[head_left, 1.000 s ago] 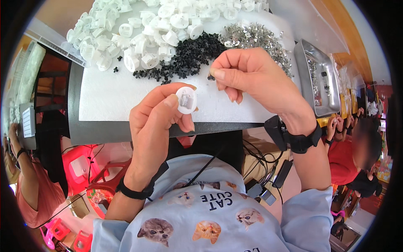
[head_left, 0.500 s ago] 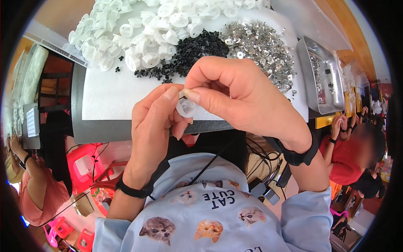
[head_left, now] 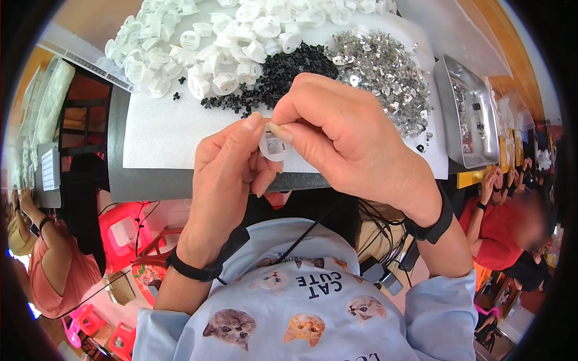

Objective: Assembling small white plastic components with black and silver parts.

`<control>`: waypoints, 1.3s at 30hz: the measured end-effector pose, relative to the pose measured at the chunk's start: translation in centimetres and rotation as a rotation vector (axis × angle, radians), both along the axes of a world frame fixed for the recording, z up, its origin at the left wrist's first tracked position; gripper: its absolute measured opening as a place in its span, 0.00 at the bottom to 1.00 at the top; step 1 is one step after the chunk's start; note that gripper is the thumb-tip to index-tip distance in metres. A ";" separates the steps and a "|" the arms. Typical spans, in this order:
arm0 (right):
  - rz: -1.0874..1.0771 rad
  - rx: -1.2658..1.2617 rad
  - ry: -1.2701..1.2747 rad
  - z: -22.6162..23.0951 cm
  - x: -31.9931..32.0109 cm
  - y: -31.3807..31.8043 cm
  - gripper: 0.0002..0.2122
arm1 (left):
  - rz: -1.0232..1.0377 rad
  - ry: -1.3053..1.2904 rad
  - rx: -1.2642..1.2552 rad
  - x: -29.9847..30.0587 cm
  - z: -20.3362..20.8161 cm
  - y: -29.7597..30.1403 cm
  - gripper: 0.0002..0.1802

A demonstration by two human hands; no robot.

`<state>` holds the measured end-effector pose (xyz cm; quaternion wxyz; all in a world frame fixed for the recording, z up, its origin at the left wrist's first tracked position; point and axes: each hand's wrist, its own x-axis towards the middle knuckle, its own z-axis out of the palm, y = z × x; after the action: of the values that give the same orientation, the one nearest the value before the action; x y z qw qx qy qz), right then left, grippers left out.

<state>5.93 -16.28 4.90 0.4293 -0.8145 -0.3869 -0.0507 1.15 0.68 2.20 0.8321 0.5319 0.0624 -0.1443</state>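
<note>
Between the thumb and fingers of my left hand (head_left: 224, 161) is a small round white plastic part (head_left: 275, 148) with a square slotted middle. It is held just over the near table edge. My right hand (head_left: 352, 135) is closed in a pinch at the part's upper rim, thumb against it; anything small between those fingertips is hidden. Past my hands lie a heap of small black plastic pieces (head_left: 295, 69), a heap of small shiny metal pieces (head_left: 388, 78) and a large pile of similar white plastic parts (head_left: 226, 51).
White foam sheeting (head_left: 158, 141) covers the dark table (head_left: 138, 185). A metal tray (head_left: 444, 111) with a few small pieces stands at the right. Cables (head_left: 385, 234) hang below the table, and red stools (head_left: 123, 237) are lower left. Other people work at both sides.
The white part has turned slightly, so its slotted middle shows more plainly. Both hands keep their pinch on it. The whole view has shifted a little.
</note>
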 end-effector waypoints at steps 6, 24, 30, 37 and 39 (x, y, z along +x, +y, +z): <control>-0.036 -0.035 -0.069 -0.1 -0.5 0.1 0.06 | 0.060 0.048 -0.007 0.0 0.2 -0.5 0.20; -0.014 0.044 0.543 -0.1 -0.3 0.1 0.12 | -0.079 -0.095 0.051 -0.5 -0.7 0.1 0.25; -0.082 0.049 0.645 0.5 -0.6 -0.2 0.12 | -0.038 -0.098 -0.030 -0.5 -0.8 0.2 0.21; -0.223 0.069 0.740 -0.7 -2.5 -1.6 0.15 | -0.093 -0.206 0.034 -0.3 -0.6 0.1 0.19; -0.229 0.077 0.756 -0.8 -2.6 -1.5 0.14 | -0.070 -0.292 0.051 -0.2 -0.5 -0.4 0.19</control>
<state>3.37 -17.73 4.11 0.5634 -0.7969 -0.1059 0.1907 0.91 0.28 1.71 0.8131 0.5699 -0.0742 -0.0927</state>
